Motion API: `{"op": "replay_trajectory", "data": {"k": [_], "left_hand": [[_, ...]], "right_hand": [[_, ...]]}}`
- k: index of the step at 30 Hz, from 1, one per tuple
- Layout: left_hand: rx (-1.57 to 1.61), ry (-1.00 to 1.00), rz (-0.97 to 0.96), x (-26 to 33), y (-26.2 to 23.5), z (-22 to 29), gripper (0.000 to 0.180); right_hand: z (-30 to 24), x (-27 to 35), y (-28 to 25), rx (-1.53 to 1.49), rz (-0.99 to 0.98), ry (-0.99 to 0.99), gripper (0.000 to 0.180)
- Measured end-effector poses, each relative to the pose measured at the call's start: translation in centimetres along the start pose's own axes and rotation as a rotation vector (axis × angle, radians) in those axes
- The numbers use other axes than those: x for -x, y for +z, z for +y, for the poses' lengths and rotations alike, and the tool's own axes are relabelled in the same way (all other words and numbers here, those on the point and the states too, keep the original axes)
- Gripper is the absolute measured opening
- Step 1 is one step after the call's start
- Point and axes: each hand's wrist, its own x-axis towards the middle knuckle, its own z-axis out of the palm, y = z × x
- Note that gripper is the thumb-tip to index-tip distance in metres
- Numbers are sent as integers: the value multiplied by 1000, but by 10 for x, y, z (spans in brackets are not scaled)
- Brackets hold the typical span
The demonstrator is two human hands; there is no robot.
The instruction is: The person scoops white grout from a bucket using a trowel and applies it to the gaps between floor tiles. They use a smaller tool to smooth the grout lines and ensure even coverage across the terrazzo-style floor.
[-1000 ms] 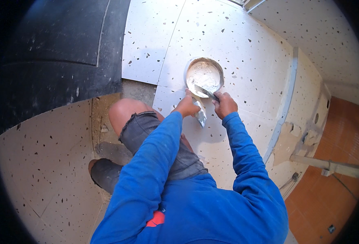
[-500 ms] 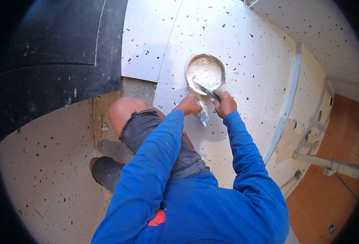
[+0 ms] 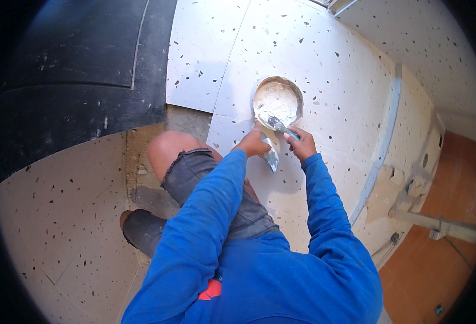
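A round tub [image 3: 299, 102] of white paste [image 3: 277, 102] is in front of me, above the speckled tiles. My left hand [image 3: 253, 142] is closed at its near left edge, with the thumb up against the rim. Beneath that hand a shiny bluish-white piece [image 3: 271, 158] sticks out; I cannot make out its kind or whether the fingers hold it. In my right hand [image 3: 303, 143] is a putty knife [image 3: 284, 129] with a teal handle, gripped between thumb and fingers. Its paste-smeared blade lies over the near side of the tub, at the paste.
White speckled tiles [image 3: 324, 65] cover the surface ahead. A dark panel [image 3: 87, 59] stands at the left, beside a bare grey gap [image 3: 188, 121]. A pale blue strip [image 3: 387, 129] runs along the right, with a pipe [image 3: 443, 227] and an orange tiled surface [image 3: 454, 178] beyond.
The putty knife has turned in my right hand, so more of the teal handle and smeared blade shows. My right hand is slightly lower; my left hand keeps its place at the tub.
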Motion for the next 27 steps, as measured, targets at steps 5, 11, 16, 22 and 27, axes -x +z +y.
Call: {"op": "replay_trajectory", "data": {"k": [5,11,16,22,27], "left_hand": [[-24,10,19,0,2,-2,105],[-36,-21,-31,-4,3,-3,104],[-23,-14,-10,-6,5,-4,105],[10,82,-8,-6,5,-4,82],[-273,43,240,-5,-8,10,52]], "right_hand": [[4,8,9,481,305,-372,39],[-16,13,17,578,202,-307,37],[0,-2,12,341,129,-342,38],[-17,13,6,-134,-5,-30,36],[-5,26,-8,-446,56,-36,39]]}}
